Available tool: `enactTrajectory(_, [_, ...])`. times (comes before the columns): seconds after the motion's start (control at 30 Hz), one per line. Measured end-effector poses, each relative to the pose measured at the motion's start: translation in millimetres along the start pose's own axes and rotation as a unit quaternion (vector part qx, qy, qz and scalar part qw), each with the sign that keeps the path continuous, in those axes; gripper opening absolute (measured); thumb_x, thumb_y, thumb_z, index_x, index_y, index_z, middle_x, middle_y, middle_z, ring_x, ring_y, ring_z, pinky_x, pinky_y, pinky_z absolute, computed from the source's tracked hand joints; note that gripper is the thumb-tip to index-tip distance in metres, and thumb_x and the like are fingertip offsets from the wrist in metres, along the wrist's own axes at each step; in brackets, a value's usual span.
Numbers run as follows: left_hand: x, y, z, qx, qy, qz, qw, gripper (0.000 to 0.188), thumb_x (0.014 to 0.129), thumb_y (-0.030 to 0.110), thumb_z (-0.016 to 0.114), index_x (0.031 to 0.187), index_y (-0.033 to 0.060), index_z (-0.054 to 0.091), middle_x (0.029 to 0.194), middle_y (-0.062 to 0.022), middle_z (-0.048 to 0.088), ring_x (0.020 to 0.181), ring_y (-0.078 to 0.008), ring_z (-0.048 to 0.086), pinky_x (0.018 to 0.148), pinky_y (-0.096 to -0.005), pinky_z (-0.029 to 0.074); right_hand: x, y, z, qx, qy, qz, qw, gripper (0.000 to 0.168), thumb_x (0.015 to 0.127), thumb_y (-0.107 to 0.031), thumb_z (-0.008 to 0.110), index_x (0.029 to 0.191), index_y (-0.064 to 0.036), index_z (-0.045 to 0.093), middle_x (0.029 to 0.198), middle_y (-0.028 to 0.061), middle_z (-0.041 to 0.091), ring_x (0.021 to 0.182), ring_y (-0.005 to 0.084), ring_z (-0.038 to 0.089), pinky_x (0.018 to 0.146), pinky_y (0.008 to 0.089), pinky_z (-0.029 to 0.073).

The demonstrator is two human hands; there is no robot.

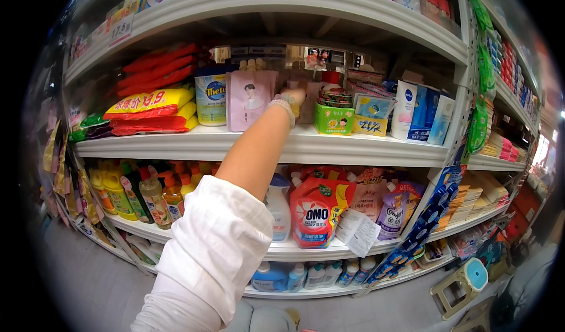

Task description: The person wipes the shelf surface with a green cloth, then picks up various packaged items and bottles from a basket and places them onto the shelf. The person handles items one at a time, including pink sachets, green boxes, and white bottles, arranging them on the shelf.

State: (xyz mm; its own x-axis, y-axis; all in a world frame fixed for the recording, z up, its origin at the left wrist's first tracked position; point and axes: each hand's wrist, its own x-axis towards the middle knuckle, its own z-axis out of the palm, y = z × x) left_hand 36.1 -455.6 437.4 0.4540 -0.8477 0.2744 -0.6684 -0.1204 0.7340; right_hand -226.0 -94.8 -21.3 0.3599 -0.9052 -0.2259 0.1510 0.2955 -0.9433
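Observation:
My left arm in a rolled white sleeve stretches up to the middle shelf (371, 150). My left hand (296, 96), with a beaded bracelet (284, 104) at its wrist, is in the gap between a pink pouch with a printed portrait (250, 98) and a green box (333, 119). Its fingers are bent, with something pale yellowish just under them; whether it grips this is hidden. Left of the pouch stands a Thetis tub (211, 98). A small sliver of skin at the bottom edge may be my right hand (308, 330); its fingers cannot be made out.
Red and yellow bags (150, 104) are stacked at left; a Nivea tube (404, 111) stands at right. Below are pump bottles (170, 193), an OMO pouch (314, 217) and a paper slip (358, 232). Hanging blue packets (426, 224) line the upright. A stool (461, 283) stands on the floor.

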Motion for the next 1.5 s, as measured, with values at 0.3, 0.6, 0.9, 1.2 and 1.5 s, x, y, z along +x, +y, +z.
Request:
enactTrajectory(0.3, [4.9,-2.3,3.8,-0.034,0.023,0.011,0.999,0.068,0.075,0.048,0.053,0.115,-0.0069,0.049,0.111,-0.0225,0.055,0.098,-0.0287,0.058,0.08,-0.0329,0.045,3.1,2.2,-4.0,-0.022,0.006,-0.01,1.0,0.034,0.088,-0.025,0.054,0.113,-0.001,0.053,0.094,0.006,0.061,0.082,0.0122,0.054,0.072,0.0244,0.044])
enactTrajectory(0.6, [11.6,-4.9,13.2,-0.105,0.082,0.038,0.99,0.076,0.073,0.053,0.054,0.117,-0.0089,0.046,0.113,-0.0237,0.054,0.097,-0.0292,0.058,0.08,-0.0328,0.045,0.9,3.9,-5.2,-0.019,0.004,-0.004,1.0,0.032,0.089,-0.023,0.054,0.112,0.0,0.053,0.096,0.0073,0.061,0.087,0.0134,0.055,0.075,0.0254,0.044])
enactTrajectory(0.9, [0.0,-7.1,21.8,-0.175,0.152,0.106,0.967,0.087,0.071,0.054,0.057,0.123,-0.0126,0.035,0.115,-0.0256,0.052,0.102,-0.0309,0.056,0.084,-0.0325,0.044,-1.5,1.3,-1.9,-0.029,0.013,-0.019,0.999,0.032,0.089,-0.021,0.054,0.111,0.002,0.053,0.097,0.0079,0.061,0.09,0.0146,0.056,0.079,0.0266,0.044])
enactTrajectory(1.2, [-13.4,-2.6,7.1,-0.22,0.091,0.071,0.969,0.085,0.068,0.049,0.057,0.131,-0.0009,0.03,0.126,-0.0268,0.041,0.119,-0.0361,0.041,0.1,-0.0361,0.033,-11.7,-19.2,4.7,-0.051,0.022,0.006,0.998,0.033,0.088,-0.023,0.054,0.112,0.001,0.053,0.095,0.006,0.06,0.088,0.0131,0.055,0.078,0.0258,0.044])
enactTrajectory(1.5, [-28.3,1.7,7.2,-0.151,0.153,0.13,0.968,0.064,0.075,0.032,0.058,0.125,-0.0015,0.037,0.114,-0.0277,0.05,0.107,-0.0387,0.049,0.092,-0.0385,0.04,-11.2,-15.3,4.2,-0.04,0.019,0.006,0.999,0.033,0.088,-0.023,0.055,0.112,0.001,0.053,0.094,0.0056,0.06,0.088,0.0125,0.054,0.077,0.0253,0.044])
